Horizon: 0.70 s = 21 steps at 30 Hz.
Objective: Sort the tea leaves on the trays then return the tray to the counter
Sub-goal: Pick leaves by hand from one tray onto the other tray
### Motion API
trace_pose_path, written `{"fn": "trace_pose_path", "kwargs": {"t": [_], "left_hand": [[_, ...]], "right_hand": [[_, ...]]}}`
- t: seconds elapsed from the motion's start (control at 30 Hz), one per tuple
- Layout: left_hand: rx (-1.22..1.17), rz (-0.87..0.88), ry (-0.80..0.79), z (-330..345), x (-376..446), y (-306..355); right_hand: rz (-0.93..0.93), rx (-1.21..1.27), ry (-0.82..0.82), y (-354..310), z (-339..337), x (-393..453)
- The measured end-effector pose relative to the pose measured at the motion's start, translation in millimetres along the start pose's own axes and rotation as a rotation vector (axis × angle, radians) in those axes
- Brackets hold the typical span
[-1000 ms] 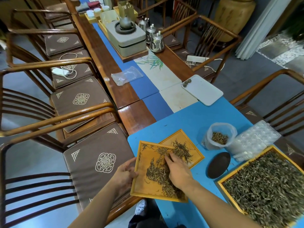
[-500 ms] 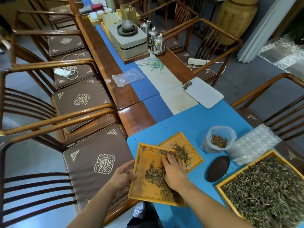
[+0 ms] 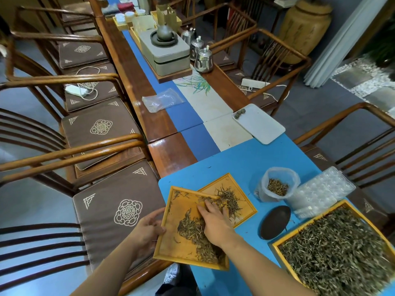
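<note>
A yellow wooden tray (image 3: 175,244) lies tilted over the table's near left edge, its far corner resting on a second small yellow tray (image 3: 245,201). My left hand (image 3: 147,229) grips the near tray's left rim. Lying flat inside that tray, my right hand (image 3: 213,223) has straight fingers pressed on the dark tea leaves (image 3: 190,229), fingertips near the far rim. A small heap of leaves (image 3: 228,197) lies in the second tray. At the right, a large yellow tray (image 3: 275,246) is full of tea leaves (image 3: 337,251).
On the blue mat (image 3: 235,165) stand a plastic bag of leaves (image 3: 277,184), a clear blister sheet (image 3: 320,191), a dark oval dish (image 3: 274,222) and a white tray (image 3: 260,124). Farther back are kettles (image 3: 203,58) and a grey box (image 3: 168,54). Wooden chairs (image 3: 102,129) line both sides.
My right hand has slid away from me across the near tray, pushing leaves toward its far rim and the second tray. My left hand keeps its hold on the rim.
</note>
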State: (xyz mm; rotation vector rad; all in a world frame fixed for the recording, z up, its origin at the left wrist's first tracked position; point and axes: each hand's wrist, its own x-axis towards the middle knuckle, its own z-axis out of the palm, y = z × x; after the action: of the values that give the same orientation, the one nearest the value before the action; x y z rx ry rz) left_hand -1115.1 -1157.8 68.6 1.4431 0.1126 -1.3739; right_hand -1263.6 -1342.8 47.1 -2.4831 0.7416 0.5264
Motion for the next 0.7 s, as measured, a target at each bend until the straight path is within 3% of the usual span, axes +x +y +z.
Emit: {"fn": "trace_pose_path", "kwargs": {"t": [0.27,0.57,0.7], "left_hand": [[-0.006,0.022,0.016,1,4,1],[0.030,-0.013,0.037,5,1,1],[-0.006,0.008,0.025,6,-3,2]], "right_hand": [[-0.018,-0.017,0.133,28,9,-33],[0.070,0.001,0.056,32,13,-21],[0.074,0.029,0.096,29,4,-11]]}}
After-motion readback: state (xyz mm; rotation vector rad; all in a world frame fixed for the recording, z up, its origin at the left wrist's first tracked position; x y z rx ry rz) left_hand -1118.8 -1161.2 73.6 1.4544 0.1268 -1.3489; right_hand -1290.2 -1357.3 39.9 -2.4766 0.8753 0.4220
